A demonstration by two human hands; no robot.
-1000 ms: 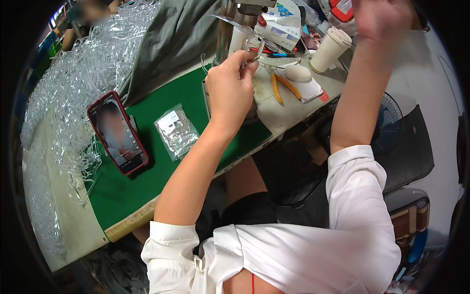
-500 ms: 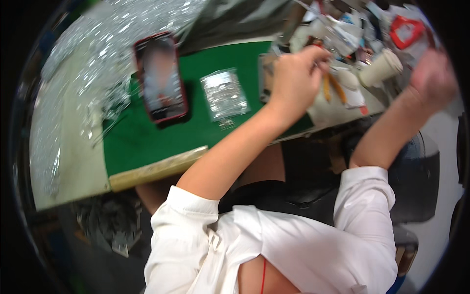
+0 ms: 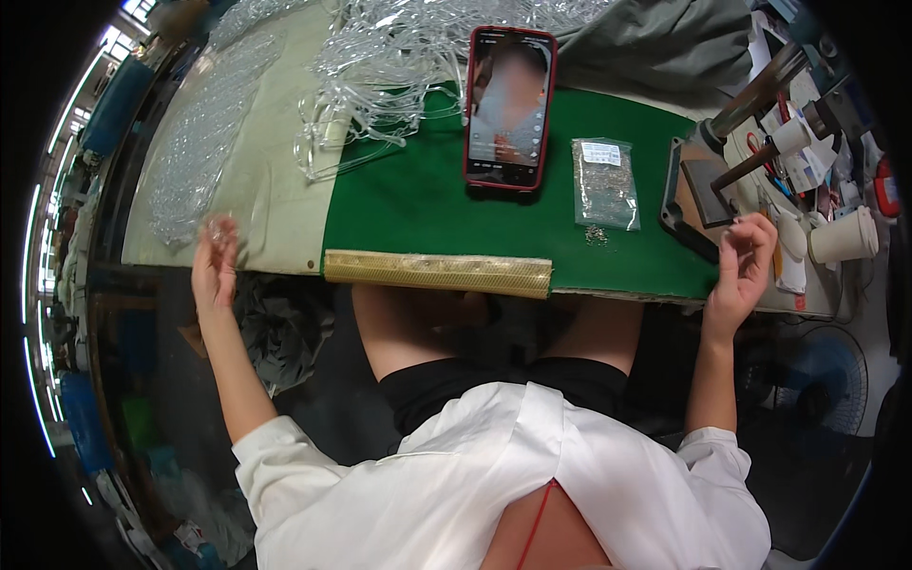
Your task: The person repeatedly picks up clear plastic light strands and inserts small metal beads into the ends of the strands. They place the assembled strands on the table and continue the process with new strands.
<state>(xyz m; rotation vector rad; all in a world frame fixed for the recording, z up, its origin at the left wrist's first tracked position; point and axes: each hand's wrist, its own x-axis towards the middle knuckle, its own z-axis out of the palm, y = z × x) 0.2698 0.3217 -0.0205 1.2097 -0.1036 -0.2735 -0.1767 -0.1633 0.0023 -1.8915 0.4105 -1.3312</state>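
While looking left of the phone (image 3: 510,109), can see heaped clear straps (image 3: 380,81), then the half-curled left hand (image 3: 217,261); right of the phone, a press (image 3: 703,195) just beside the curled right hand (image 3: 744,271). Cannot tell either grip. Nearer the phone, find a packet (image 3: 606,195) of small shiny bits (image 3: 605,179); farther, a cup (image 3: 844,236).

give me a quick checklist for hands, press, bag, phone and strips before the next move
1. Left hand empty: cannot tell, the fingers are blurred.
2. Right hand clear of the press: cannot tell, it is close by and contact is unclear.
3. Small bits all in the bag: not ok, some lie loose on the green mat.
4. Phone apart from the bag: ok.
5. Clear strips away from the press: ok.
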